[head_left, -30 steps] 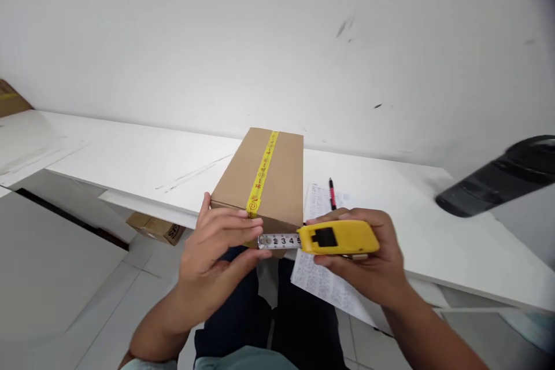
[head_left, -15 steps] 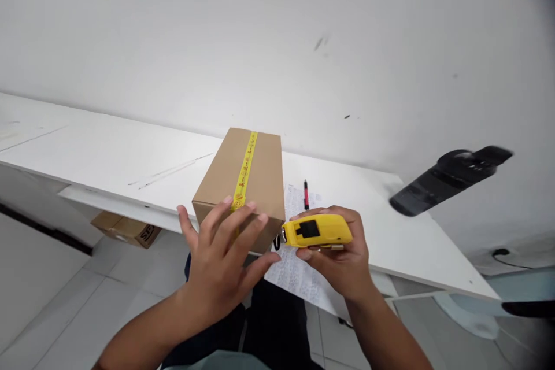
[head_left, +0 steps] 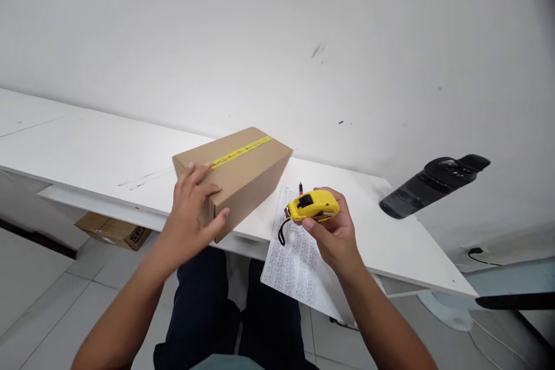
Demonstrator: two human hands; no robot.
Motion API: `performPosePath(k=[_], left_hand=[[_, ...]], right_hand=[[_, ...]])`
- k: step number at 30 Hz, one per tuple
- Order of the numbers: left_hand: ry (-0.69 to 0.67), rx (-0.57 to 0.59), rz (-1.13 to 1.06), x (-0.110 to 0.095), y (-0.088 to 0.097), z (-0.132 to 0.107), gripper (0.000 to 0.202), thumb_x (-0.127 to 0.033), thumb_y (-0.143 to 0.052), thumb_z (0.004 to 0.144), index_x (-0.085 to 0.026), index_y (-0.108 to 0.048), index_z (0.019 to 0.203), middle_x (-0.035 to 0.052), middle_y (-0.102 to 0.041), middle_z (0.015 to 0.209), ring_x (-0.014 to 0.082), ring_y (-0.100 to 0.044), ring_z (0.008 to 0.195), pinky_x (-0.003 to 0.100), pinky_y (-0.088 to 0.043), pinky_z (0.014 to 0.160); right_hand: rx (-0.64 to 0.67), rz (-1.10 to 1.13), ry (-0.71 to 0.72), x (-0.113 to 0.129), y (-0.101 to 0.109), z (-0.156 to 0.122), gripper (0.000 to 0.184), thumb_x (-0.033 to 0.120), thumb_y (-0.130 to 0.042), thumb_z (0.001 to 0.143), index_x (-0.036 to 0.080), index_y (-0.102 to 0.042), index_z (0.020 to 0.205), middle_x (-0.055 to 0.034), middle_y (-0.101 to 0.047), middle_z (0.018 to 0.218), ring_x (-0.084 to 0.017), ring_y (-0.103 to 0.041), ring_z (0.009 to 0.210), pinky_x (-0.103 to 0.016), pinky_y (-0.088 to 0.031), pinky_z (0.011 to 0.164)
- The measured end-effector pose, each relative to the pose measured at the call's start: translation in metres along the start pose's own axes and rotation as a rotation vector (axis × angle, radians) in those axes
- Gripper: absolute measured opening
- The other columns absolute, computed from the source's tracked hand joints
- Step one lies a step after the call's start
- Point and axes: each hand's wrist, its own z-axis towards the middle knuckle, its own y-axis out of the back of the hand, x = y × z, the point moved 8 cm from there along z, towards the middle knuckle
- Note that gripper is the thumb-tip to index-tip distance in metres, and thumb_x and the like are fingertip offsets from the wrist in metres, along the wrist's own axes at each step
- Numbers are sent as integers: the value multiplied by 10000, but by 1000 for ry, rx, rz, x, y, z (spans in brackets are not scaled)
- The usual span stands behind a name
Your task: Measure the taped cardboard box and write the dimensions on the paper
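Note:
A brown cardboard box sealed with a strip of yellow tape lies at an angle on the white table. My left hand grips its near left corner, fingers spread over the top and thumb on the front face. My right hand is closed around a yellow tape measure, its tape drawn in and a black wrist loop hanging below. It hovers over a printed sheet of paper to the right of the box.
A red and black pen lies on the paper behind the tape measure. A dark device juts in at the right above the table end. Another cardboard box sits on the tiled floor under the table. My legs show below.
The tape has gone back into its case. My left hand has turned the box from pointing lengthwise away from me to lying slantwise. My right hand drew off to the right.

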Motion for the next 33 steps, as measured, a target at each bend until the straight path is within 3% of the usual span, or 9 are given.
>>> performPosePath(k=[3,5,8,12,15,20,24,28,33], left_hand=[[-24,39,-73,1,16,11,384,-326,-668,931,-245,-526,1278,167,-417,1623,357,-280,1584,634,-379,1204],[-114,-2,-74,-19,24,14,455,-384,-725,907,-253,-526,1294,151,-526,1541,322,-403,1524,602,-368,1225],[-376,-34,-27,-60,23,8,381,-361,-769,898,-288,-591,1227,32,-754,1231,206,-692,1202,513,-358,1251],[-563,-179,130,-77,30,-8,278,-223,-739,918,-330,-661,1163,-58,-806,1114,122,-765,877,399,-475,1128],[-580,-265,234,-60,41,-15,292,-214,-767,882,-327,-684,1138,-59,-814,1079,127,-758,790,409,-479,1098],[-449,-452,307,0,64,-20,375,-143,-770,832,-296,-662,1157,-1,-815,1022,161,-755,784,444,-484,1091],[-349,-396,296,33,54,-13,360,-131,-714,863,-299,-661,1177,20,-809,1068,172,-756,853,454,-487,1083],[-250,-221,196,41,29,-5,185,-232,-690,908,-315,-715,1071,-3,-806,1029,175,-730,861,467,-490,1070],[-268,-276,160,28,22,-8,316,-406,-662,932,-349,-699,1241,49,-777,1110,301,-581,1281,554,-326,1210]], right_hand=[[111,35,-34,6,-24,0,558,370,-872,787,350,-560,1249,-21,-675,1108,-185,-688,896,-338,-620,775],[194,69,-37,13,-44,1,556,376,-870,791,357,-559,1252,-27,-667,1122,-196,-692,938,-346,-623,799],[334,125,-27,26,-72,-1,527,376,-848,819,368,-554,1256,-18,-665,1114,-178,-683,923,-322,-616,789],[394,128,-79,29,-86,-5,523,371,-858,810,360,-547,1231,7,-665,1033,-152,-670,833,-290,-608,721],[270,70,-53,26,-68,7,568,346,-912,747,350,-551,1185,24,-660,975,-154,-677,800,-291,-611,682],[-100,22,173,23,12,73,574,484,-927,680,346,-578,1114,-7,-680,1072,-210,-694,947,-393,-615,825],[-196,-86,269,3,60,131,602,460,-934,647,313,-638,1150,-44,-705,1100,-253,-683,1065,-399,-582,872],[-122,-105,126,-34,68,162,516,493,-896,660,282,-695,1086,-37,-731,1045,-219,-686,916,-350,-564,742],[-50,-99,16,-56,64,170,567,541,-869,664,298,-711,1152,-15,-723,1025,-172,-627,801,-297,-501,633]])
